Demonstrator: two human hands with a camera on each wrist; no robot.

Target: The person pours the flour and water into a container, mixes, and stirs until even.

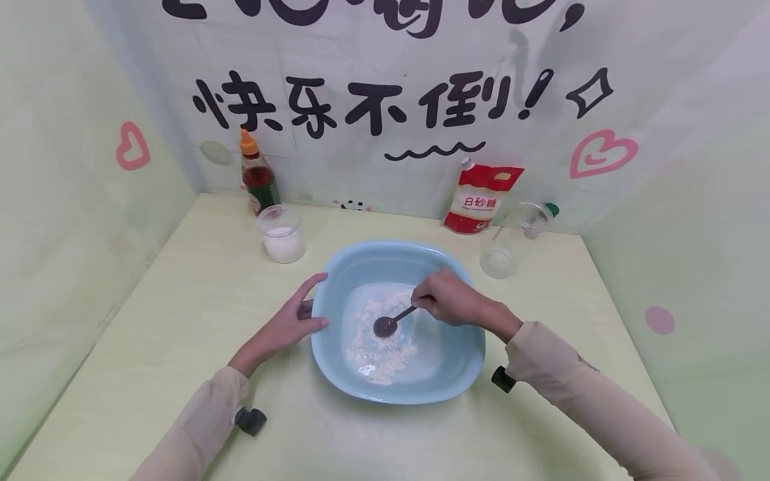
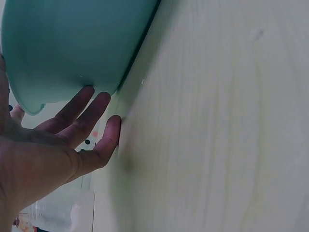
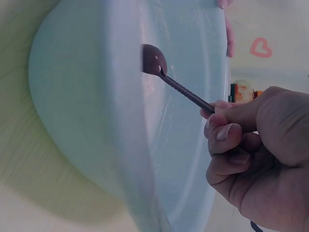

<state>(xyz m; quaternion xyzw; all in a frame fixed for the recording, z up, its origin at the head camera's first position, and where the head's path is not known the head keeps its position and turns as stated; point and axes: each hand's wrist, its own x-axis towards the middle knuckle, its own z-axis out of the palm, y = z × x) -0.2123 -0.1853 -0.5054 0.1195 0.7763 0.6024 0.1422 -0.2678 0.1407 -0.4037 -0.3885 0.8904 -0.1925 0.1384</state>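
A light-blue plastic basin [image 1: 400, 395] stands on the table, with clear liquid and clumps of white powder or dough [image 1: 391, 357] spread over its bottom. My left hand [image 1: 290, 325] holds the basin's left rim, thumb and index finger on the edge; the other fingers [image 2: 104, 99] lie against and below the outer wall. Over the basin's right side, my right hand [image 1: 448, 298] pinches the handle of a dark brown spoon [image 1: 385, 327]. The spoon's bowl is down among the white clumps. In the right wrist view the near wall partly hides the spoon [image 3: 154, 59].
Behind the basin on the left are a clear tub of white powder [image 1: 283, 240] and an orange-capped sauce bottle [image 1: 259, 177]. At the back right stand a red-and-white sugar pouch [image 1: 480, 200] and clear containers [image 1: 498, 262]. Walls enclose the table's back and sides.
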